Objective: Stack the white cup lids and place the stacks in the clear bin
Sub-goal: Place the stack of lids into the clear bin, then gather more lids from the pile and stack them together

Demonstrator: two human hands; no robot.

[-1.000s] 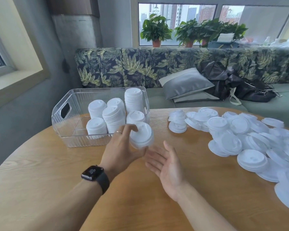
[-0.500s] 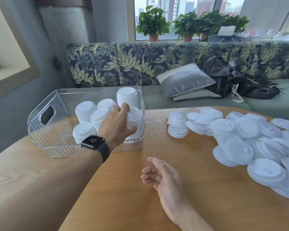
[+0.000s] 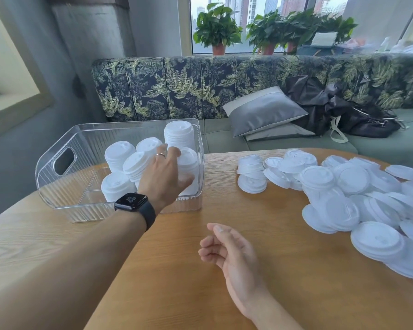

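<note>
From the head view, your left hand reaches over the near wall of the clear ribbed plastic bin with its grip curled round a stack of white plastic cup lids, which stands in the bin's near right corner with its base at the floor of the bin. A black smartwatch sits on that wrist and a thin ring on one finger. Five more white lid stacks stand upright in the right half of the bin, the tallest against the far right wall. Your right hand hovers palm-up over the round wooden table, its grip loosely curled and holding nothing, well apart from the bin. To its right, a heap of loose white lids spreads across the table, some overlapping, with a small low stack at the heap's left edge. Behind the table stands a leaf-patterned sofa with a grey cushion and a black bag.
</note>
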